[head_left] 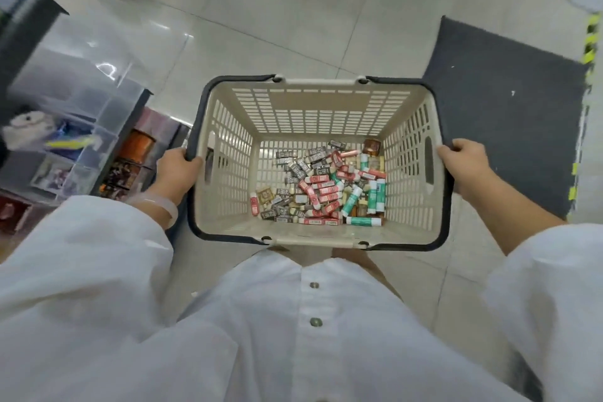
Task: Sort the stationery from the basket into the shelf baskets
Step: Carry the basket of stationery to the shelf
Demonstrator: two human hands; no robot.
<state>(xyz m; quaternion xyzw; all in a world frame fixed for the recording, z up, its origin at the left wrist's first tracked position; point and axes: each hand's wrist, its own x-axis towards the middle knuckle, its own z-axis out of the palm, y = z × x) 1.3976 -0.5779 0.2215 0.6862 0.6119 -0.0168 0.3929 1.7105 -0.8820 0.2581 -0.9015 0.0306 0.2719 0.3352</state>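
Pale glossy floor tiles (293,10) catch soft overhead glare. A dark grey mat (509,127) lies on them, with yellow-and-black hazard tape (591,42) just right of the mat. Well left of the mat stands a clear-topped display shelf (65,101) holding blurred goods.

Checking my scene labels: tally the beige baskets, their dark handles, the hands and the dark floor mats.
Basket: 1
Handles: 2
Hands, left and right: 2
Mat: 1
Total: 6
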